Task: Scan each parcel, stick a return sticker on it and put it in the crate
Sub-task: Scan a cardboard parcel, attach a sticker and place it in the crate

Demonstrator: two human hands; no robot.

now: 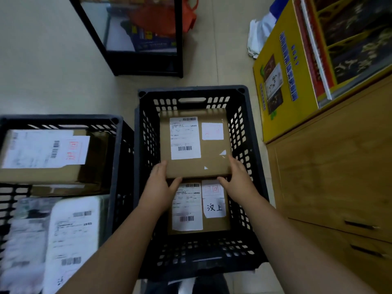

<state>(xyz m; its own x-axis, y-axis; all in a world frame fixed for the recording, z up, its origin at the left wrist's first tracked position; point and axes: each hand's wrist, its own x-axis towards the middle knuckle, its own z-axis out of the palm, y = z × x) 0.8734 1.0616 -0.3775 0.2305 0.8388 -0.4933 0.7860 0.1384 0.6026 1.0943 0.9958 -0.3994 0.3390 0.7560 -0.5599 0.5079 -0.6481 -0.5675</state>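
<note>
You stand in a small parcel-handling back room, a shop's or an office's. Two black plastic crates (252, 187) of labelled cardboard parcels (212, 162) sit on pale floor tiles (53, 60); a wooden cabinet (331, 177) stands at three o'clock, a black shelf frame (127, 66) at twelve.

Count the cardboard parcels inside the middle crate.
2. One box lies at the far end of the crate, held at its near corners by both hands; the second box lies nearer, partly under the first. More may be hidden beneath.
</note>
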